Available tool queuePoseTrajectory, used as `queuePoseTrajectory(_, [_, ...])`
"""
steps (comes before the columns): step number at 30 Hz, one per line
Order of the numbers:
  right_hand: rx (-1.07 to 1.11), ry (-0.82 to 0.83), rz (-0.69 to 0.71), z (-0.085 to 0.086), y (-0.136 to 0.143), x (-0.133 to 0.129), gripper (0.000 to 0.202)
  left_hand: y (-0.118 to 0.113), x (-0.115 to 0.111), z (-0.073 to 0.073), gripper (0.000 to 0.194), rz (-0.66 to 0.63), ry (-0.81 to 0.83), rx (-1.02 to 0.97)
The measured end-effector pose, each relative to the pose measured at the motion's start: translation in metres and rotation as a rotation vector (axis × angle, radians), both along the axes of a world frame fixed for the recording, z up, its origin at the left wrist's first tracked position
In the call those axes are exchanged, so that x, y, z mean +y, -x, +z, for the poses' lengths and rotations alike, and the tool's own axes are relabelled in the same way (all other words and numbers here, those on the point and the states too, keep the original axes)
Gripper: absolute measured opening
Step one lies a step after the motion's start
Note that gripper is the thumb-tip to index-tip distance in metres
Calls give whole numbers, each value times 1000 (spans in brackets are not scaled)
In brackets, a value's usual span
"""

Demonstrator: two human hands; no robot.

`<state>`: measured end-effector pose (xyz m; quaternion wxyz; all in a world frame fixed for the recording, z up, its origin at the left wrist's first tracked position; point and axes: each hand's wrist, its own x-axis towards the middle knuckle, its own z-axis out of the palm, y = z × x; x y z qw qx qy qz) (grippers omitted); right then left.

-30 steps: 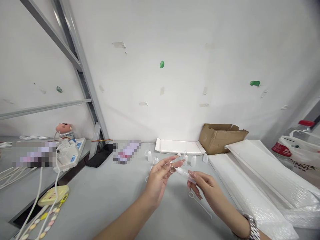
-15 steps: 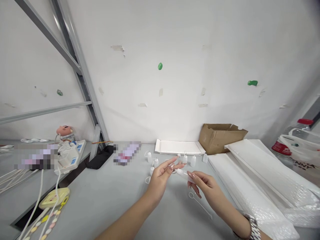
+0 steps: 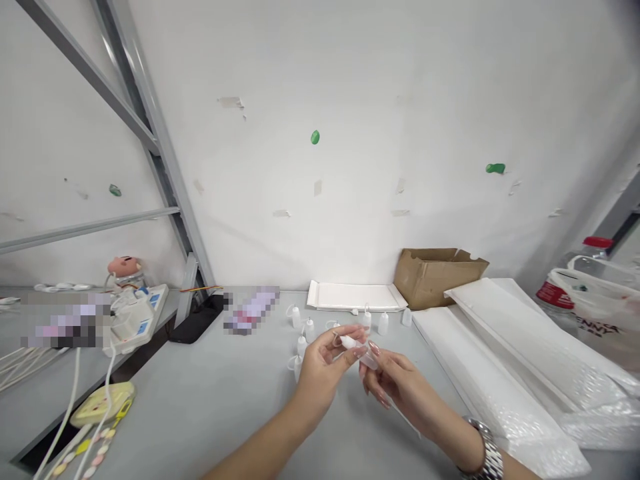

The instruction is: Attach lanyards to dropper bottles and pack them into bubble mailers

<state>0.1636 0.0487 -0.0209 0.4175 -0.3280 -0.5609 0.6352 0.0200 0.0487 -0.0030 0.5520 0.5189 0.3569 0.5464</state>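
Observation:
My left hand (image 3: 323,367) pinches the white cap end of a small translucent squeeze bottle (image 3: 369,361), its thumb and fingers closed around it. The bottle lies tilted between both hands, and my right hand (image 3: 395,379) grips its body from the right. A thin loop strap shows by the left fingertips. Under my right hand a thin white plastic strap (image 3: 411,424) lies on the table, partly covered. Just beyond the hands stand several similar small bottles, among them one upright bottle (image 3: 383,324) and another bottle (image 3: 296,317) with a looped cap strap.
A flat white box (image 3: 357,297) and an open cardboard box (image 3: 435,277) stand against the wall. Bubble-wrap mailers (image 3: 500,387) cover the right side. On the left are a black phone (image 3: 195,321), a power strip (image 3: 140,323) and white cables (image 3: 73,393).
My left fingers have closed from a spread pose onto the bottle's cap end. The right hand has come slightly left with the bottle, now covering the ring of the loose strap.

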Motion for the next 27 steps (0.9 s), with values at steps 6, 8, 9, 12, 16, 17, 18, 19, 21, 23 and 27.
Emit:
queuePoseTrajectory(6, [-316, -293, -212, 2, -17, 19, 52, 28, -4, 26, 32, 419, -140, 246])
queuePoseTrajectory(8, [-593, -494, -542, 0, -35, 37, 47, 53, -4, 34, 37, 671, -132, 403])
queuePoseTrajectory(9, [-657, -512, -638, -1, -46, 47, 44, 66, -3, 35, 37, 704, -105, 489])
queuePoseTrajectory(12, [-809, -517, -829, -9, -78, 74, 40, 103, 7, 26, 31, 658, -10, 796])
queuePoseTrajectory(16, [-1062, -514, -874, -23, -97, 92, 31, 125, 22, -4, 29, 493, 67, 940])
queuePoseTrajectory(17, [-1126, -513, -861, -26, -97, 94, 29, 125, 24, -10, 29, 470, 81, 940])
queuePoseTrajectory(18, [-1186, -514, -843, -28, -96, 95, 28, 125, 25, -15, 29, 451, 84, 931])
queuePoseTrajectory(19, [-1243, -518, -823, -30, -95, 95, 26, 124, 26, -19, 29, 433, 84, 918])
queuePoseTrajectory(21, [-1344, -530, -787, -32, -91, 95, 24, 122, 27, -24, 31, 404, 77, 891])
queuePoseTrajectory(23, [-1426, -541, -765, -33, -88, 94, 22, 122, 27, -25, 36, 385, 81, 867])
queuePoseTrajectory(27, [-1531, -545, -739, -35, -87, 93, 17, 132, 25, -20, 52, 352, 119, 821])
